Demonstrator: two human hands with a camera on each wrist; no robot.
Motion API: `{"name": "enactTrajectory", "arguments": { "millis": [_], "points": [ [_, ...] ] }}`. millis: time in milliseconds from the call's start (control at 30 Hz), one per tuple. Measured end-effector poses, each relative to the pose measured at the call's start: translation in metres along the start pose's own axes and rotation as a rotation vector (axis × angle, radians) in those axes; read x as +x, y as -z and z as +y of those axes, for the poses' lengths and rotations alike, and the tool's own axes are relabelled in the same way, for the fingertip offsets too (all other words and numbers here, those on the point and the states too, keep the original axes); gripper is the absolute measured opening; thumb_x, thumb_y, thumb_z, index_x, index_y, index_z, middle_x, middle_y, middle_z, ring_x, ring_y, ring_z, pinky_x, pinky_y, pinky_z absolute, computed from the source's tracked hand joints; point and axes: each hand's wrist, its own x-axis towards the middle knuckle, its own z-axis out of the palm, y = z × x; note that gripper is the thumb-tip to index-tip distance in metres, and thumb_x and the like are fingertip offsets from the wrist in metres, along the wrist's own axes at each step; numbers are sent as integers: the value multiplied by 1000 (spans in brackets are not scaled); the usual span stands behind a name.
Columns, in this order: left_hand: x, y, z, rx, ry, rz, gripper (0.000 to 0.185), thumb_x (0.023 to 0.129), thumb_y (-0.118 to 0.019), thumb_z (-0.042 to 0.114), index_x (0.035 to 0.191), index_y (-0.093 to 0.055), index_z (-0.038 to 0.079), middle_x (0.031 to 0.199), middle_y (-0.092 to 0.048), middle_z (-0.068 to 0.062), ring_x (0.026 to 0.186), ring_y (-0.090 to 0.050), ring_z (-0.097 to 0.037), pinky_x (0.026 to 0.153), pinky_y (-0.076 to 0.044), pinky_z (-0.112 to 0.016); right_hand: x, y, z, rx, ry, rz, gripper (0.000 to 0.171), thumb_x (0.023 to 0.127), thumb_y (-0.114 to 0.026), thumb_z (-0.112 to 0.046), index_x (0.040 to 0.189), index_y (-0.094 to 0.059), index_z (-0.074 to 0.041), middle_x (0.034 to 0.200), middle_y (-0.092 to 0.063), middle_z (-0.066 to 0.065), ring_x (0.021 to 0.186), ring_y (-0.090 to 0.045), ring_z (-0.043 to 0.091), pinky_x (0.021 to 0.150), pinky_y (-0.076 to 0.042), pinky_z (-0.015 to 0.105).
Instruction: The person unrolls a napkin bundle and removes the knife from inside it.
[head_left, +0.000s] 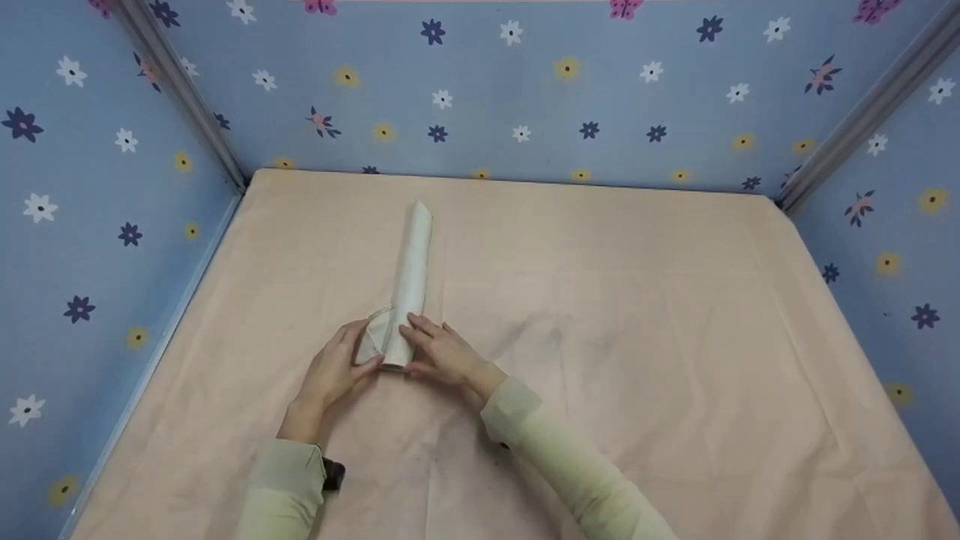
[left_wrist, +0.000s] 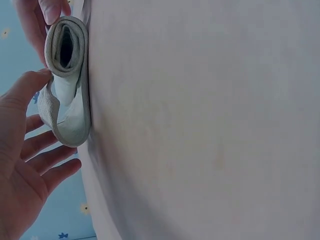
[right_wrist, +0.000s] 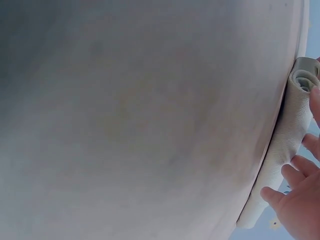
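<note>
A pale grey-green cloth [head_left: 412, 277], rolled into a long tube, lies lengthwise on the table. A loose flap [head_left: 375, 334] folds out on the left of its near end, and the left wrist view shows the coiled layers [left_wrist: 67, 47] end-on. My left hand [head_left: 334, 371] is at this flap, its thumb touching the near end of the roll and its fingers spread along the flap's outer side. My right hand [head_left: 446, 356] rests on the roll's right side with extended fingers. In the right wrist view, the right hand [right_wrist: 300, 195] is partly cut off by the frame edge.
A peach tablecloth [head_left: 637, 337] with creases covers the table. Blue flowered panels [head_left: 480, 90] stand along the back, left and right sides, with grey metal posts [head_left: 180, 90] at the back corners. A dark band [head_left: 334, 475] is at the left sleeve.
</note>
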Motion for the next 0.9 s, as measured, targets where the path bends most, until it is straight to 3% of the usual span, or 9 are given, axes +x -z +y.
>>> {"name": "enactTrajectory", "arguments": {
  "millis": [233,633,900],
  "points": [
    [-1,2,-4,60,-4,15,60,81,-66,25,127,-40,-1,124,-46,-20,110,-46,-36,90,-39,-47,-1,0,0,-1,-5,-5,63,87,-51,-43,139,-31,-13,146,-20,5,132,-18,14,101,-26,46],
    [-4,8,-9,144,63,-28,49,88,-57,23,127,-40,-1,125,-44,-22,115,-42,-37,95,-34,-45,0,1,0,-11,-35,-37,64,87,-49,-45,140,-29,-15,146,-18,3,132,-16,14,102,-24,44],
    [-7,13,-13,133,95,-11,41,90,-52,22,124,-45,0,124,-47,-21,115,-42,-36,97,-32,-45,0,2,0,-4,-29,-42,63,88,-49,-44,140,-28,-15,147,-17,4,132,-17,15,102,-25,44]
  ]
}}
